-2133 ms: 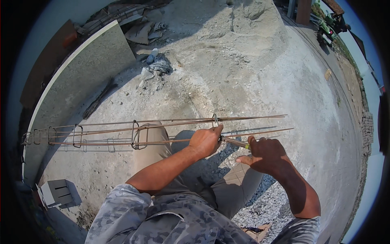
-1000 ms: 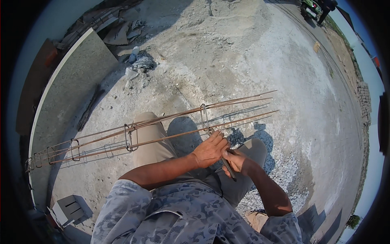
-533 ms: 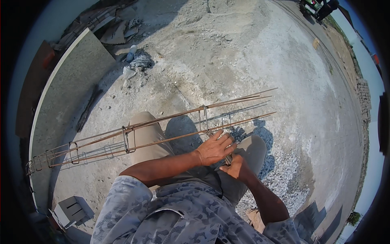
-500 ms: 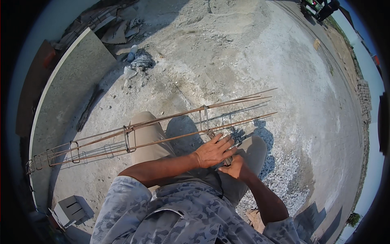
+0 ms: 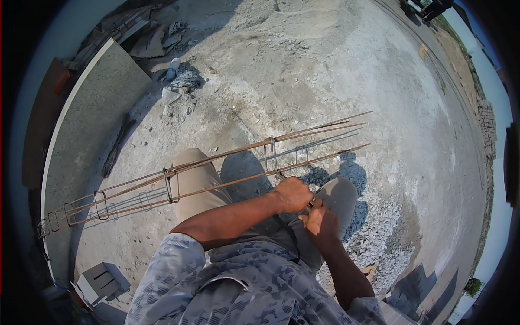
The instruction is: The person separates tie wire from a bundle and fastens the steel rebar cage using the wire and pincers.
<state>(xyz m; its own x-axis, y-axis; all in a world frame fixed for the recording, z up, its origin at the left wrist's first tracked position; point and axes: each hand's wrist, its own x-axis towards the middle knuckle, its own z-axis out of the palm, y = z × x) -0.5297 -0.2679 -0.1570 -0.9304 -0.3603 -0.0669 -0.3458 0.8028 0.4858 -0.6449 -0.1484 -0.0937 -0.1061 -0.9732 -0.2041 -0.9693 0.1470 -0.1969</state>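
A long cage of thin rusty steel rebar [image 5: 227,186] lies slantwise across in front of me, above my thighs. Square wire stirrups [image 5: 274,154] ring its bars at intervals. By the lower bar, just under the stirrup at the right, shows the metal tip of a slim hand tool [image 5: 280,174]. My left hand [image 5: 294,194] is closed in a fist around that tool, right beside the bar. Close behind it, my right hand [image 5: 322,221] is closed on the tool's other end. Most of the tool is hidden by my fingers, so its exact kind does not show.
A pale slab [image 5: 89,114] stands at the left, with the cage's far end reaching it. Whitish gravel [image 5: 384,233] lies beside my right knee. At lower left sits a grey hollow block [image 5: 100,283]. Plastic litter [image 5: 186,77] and broken boards [image 5: 150,43] lie at upper left.
My left hand has gone from spread fingers to a closed fist and moved slightly up and right. My right hand has shifted a little to the right. The cage's right end has risen slightly in view.
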